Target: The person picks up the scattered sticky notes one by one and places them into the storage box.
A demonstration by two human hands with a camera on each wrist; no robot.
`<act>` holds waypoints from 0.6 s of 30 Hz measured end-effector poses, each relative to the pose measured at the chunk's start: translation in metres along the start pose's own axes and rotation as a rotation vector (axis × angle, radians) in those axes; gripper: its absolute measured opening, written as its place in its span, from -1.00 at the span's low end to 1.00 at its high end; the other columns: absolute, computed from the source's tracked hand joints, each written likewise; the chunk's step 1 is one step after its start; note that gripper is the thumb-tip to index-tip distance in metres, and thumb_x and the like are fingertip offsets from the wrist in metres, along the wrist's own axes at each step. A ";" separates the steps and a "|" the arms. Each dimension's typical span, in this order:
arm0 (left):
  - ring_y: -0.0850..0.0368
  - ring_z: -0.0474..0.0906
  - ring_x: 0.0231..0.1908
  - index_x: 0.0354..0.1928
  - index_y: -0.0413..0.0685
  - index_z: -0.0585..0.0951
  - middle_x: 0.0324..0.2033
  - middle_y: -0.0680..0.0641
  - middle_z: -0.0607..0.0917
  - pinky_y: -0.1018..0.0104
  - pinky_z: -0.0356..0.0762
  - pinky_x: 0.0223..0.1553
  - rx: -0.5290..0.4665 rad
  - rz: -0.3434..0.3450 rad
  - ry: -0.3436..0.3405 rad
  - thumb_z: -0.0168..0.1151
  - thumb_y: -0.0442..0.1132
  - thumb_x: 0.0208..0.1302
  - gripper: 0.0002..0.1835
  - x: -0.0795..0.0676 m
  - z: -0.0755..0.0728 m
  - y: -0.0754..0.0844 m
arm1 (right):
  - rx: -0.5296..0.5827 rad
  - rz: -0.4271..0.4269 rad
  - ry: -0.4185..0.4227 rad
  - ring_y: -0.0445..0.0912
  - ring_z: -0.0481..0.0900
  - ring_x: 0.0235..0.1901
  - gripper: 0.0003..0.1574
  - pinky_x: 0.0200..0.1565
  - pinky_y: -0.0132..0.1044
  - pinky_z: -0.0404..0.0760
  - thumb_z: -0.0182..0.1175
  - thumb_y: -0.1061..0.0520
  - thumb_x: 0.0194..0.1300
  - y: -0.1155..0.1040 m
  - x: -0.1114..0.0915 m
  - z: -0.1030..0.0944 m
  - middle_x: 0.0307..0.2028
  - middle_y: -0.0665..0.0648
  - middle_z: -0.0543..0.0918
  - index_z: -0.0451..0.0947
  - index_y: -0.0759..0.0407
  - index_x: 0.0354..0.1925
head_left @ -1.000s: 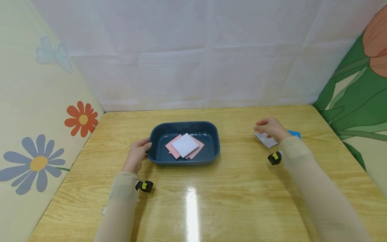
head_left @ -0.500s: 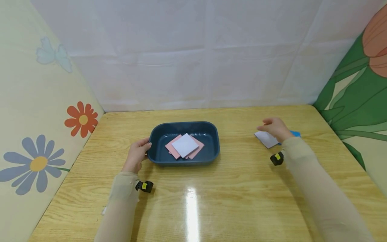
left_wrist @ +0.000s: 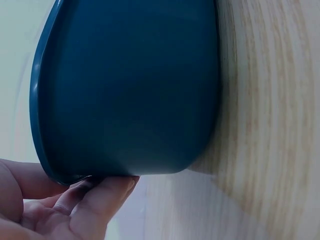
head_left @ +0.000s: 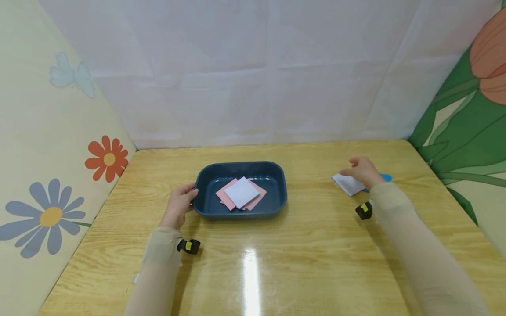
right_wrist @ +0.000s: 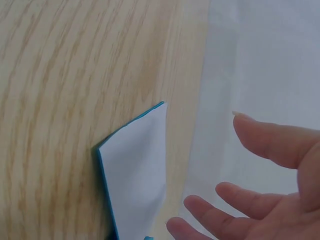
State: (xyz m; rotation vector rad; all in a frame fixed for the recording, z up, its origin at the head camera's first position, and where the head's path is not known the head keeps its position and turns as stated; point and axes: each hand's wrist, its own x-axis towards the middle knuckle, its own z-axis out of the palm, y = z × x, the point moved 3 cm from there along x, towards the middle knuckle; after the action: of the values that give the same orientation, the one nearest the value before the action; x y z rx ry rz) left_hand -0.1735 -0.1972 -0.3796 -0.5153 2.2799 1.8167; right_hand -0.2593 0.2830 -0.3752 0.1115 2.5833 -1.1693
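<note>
My left hand [head_left: 178, 205] grips the left end of a dark blue rectangular dish [head_left: 275, 193]. In the left wrist view its thumb lies at the rim, with the fingers against the outer wall. Inside the dish, a white paper square [head_left: 242, 192] overlaps several pink squares [head_left: 259, 198]. My right hand [head_left: 361, 171] hovers at the right over another white paper square [head_left: 348, 185], its fingers spread apart and holding nothing. That square has a blue edge in the right wrist view. A blue piece [head_left: 385, 177] shows behind this hand, partly hidden.
The wood-grain table [head_left: 308, 259] meets a white cloth backdrop [head_left: 237, 87] at the back. Flower-printed panels stand at both sides. A small white scrap [head_left: 136, 278] shows beside the left sleeve. Each wrist carries a small black camera [head_left: 189, 246].
My right hand has shifted slightly to the right, uncovering more of the white square beneath it. The left hand and the dish stay in place.
</note>
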 end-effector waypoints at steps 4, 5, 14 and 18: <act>-0.16 0.29 0.29 0.45 -0.29 0.16 0.39 -0.30 0.25 -0.04 0.35 0.23 -0.002 -0.007 0.000 -0.16 -0.29 0.56 -0.50 -0.001 0.000 0.000 | -0.008 0.001 -0.008 0.47 0.09 0.27 -0.06 0.27 0.22 0.20 0.16 0.18 0.34 0.005 0.003 0.001 0.29 0.69 0.04 -0.12 0.69 0.35; -0.16 0.29 0.29 0.45 -0.29 0.16 0.39 -0.30 0.25 -0.04 0.35 0.22 -0.003 -0.007 0.001 -0.16 -0.29 0.56 -0.50 -0.001 0.000 0.000 | -0.010 -0.001 -0.013 0.47 0.08 0.27 -0.04 0.27 0.23 0.19 0.18 0.16 0.33 0.006 0.004 0.002 0.29 0.70 0.03 -0.12 0.69 0.35; -0.12 0.36 0.24 0.43 -0.31 0.22 0.37 -0.32 0.28 0.03 0.44 0.17 0.012 0.023 0.008 -0.11 -0.24 0.55 -0.49 -0.004 -0.001 0.001 | -0.072 -0.011 -0.015 0.50 0.07 0.27 0.02 0.28 0.26 0.14 0.24 0.12 0.29 0.010 0.007 0.005 0.27 0.72 0.06 -0.09 0.71 0.34; -0.13 0.32 0.26 0.44 -0.29 0.21 0.38 -0.29 0.28 -0.01 0.38 0.21 0.001 0.014 0.006 -0.13 -0.27 0.55 -0.50 -0.002 -0.001 0.000 | -0.113 -0.010 -0.025 0.52 -0.01 0.29 0.00 0.29 0.29 0.06 0.19 0.18 0.30 0.007 0.003 0.007 0.28 0.73 0.00 -0.15 0.74 0.33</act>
State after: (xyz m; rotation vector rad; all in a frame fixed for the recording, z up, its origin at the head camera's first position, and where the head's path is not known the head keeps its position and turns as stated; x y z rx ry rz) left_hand -0.1713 -0.1973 -0.3783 -0.5070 2.2939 1.8221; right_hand -0.2587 0.2827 -0.3854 0.0588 2.6241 -1.0180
